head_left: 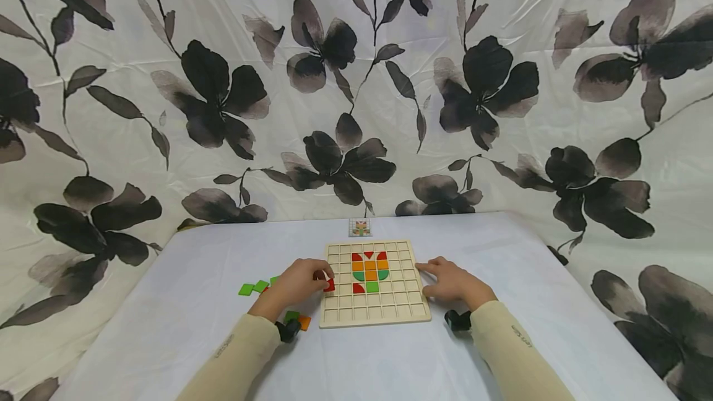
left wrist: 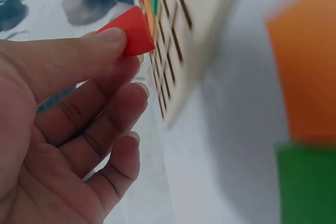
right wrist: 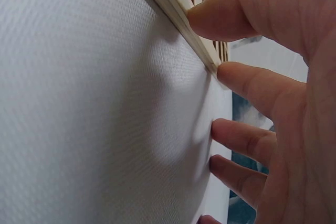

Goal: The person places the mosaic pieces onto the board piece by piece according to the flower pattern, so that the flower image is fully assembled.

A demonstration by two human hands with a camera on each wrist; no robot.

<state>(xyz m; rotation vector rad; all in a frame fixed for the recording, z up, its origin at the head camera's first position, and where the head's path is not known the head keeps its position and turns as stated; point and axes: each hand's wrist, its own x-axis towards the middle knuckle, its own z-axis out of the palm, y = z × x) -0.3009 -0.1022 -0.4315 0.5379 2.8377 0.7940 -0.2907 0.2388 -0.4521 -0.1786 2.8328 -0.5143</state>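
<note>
My left hand (head_left: 298,281) pinches a red tile (left wrist: 131,31) between thumb and forefinger, over the left edge of the wooden grid board (head_left: 340,314). In the left wrist view the other fingers curl loosely below the tile. My right hand (head_left: 452,281) touches the board's right edge with thumb and forefinger; in the right wrist view its fingers are spread and fairly straight. Red, orange and green pieces sit in the board's middle squares, among them a green square (head_left: 372,287) beside a red piece (head_left: 358,288) in the lowest filled row.
Left of the board lie several loose tiles, including a green tile (head_left: 246,289) and an orange tile (head_left: 304,323), partly behind my left arm. A small pattern card (head_left: 359,228) lies beyond the board on the white table (head_left: 223,252). A flowered cloth (head_left: 412,141) hangs behind.
</note>
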